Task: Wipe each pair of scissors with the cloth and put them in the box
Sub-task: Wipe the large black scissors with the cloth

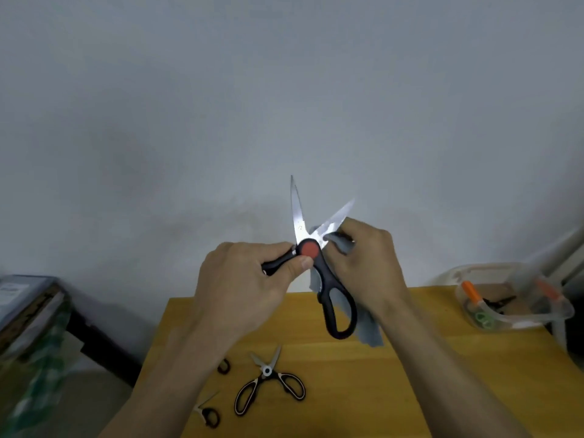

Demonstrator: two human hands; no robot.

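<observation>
**A:** What have you got in your hands?

**B:** The big pair of steel scissors with black plastic handles and a red pivot button (308, 248), held up in the middle of the frame above the far edge of the yellow wooden table (410, 374). The blades are spread wide, one pointing straight up, the other slanting to the upper right. My left hand (243, 286) is curled round one black handle, thumb pressed just below the red button. My right hand (369, 257) pinches the thin grey cloth (339, 245) against the slanted blade; the rest of the cloth hangs down behind the free handle loop.

**A:** How do they handle?

**B:** Stiff and fairly weighty, I'd judge, with all the mass near the pivot, so gripping close to the button keeps them steady. The bare steel looks slick and the edges are sharp, so I'd keep the cloth folded over the blade's back and flats, never my skin on the edge. The cloth is limp and light; it only goes where my fingers push it.

**A:** And the rest?

**B:** The clear plastic box with orange clips (512, 298) sits at the right edge of the frame on the table's far corner, with some scissors already inside. Waiting at the bottom of the frame: a black-and-cream-handled pair (268, 382) lying open, and two small black-handled pairs, one (223, 365) beside my left forearm and one (208, 412) lower down.
</observation>
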